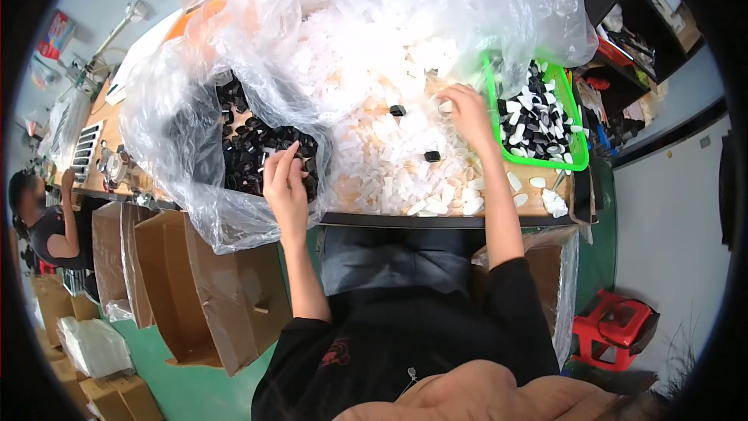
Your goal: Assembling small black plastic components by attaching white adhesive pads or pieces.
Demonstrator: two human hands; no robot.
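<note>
Fingers [272, 168] half-parted, my left hand [286, 189] overhangs glossy black blocks [257, 140]; my right hand [469, 113] curls over flat white pieces [438, 206]. Both holds are unclear.

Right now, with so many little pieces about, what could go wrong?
White pieces lie near the front edge of the table, and the right hand could brush some off. The clear bag droops over that edge, so the left hand might tug it and spill its black pieces.

I have the left hand [285, 184] at nine o'clock, fingers loosely parted; the right hand [471, 114] at two, fingers bent.
</note>
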